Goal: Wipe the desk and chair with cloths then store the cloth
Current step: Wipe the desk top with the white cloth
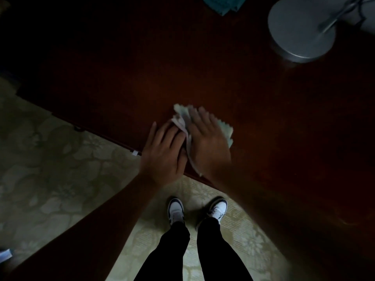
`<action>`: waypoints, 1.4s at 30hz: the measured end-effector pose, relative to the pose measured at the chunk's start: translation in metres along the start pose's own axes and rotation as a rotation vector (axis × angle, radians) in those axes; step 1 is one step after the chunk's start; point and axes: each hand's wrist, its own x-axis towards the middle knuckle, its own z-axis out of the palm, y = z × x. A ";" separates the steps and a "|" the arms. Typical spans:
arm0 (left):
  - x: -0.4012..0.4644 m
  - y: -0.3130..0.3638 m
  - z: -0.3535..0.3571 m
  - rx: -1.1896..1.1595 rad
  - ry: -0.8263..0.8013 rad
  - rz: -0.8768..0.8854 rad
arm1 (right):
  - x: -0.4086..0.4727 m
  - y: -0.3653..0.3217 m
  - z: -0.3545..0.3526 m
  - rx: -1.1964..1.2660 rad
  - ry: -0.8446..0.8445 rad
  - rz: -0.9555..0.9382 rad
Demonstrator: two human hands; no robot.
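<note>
Plainly the wiping step is in hand: at the counter's [203, 67] near edge the left hand [164, 151] lies flat, fingers straight, touching the pale cloth [181, 118], which the right hand [209, 138] presses down with an open, flat grip. Next, I judge, sweep toward the lamp base [300, 29].

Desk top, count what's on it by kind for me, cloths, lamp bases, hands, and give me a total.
Cloths: 2, the pale cloth under the right hand and a teal cloth at the far edge.
Lamp bases: 1, the round grey lamp base.
Hands: 2, the right hand and the left hand, both flat on the desk.
Total: 5
</note>
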 end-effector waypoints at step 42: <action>0.112 0.366 0.113 -0.226 -0.264 0.419 | -0.293 0.261 -0.067 -0.012 0.191 0.710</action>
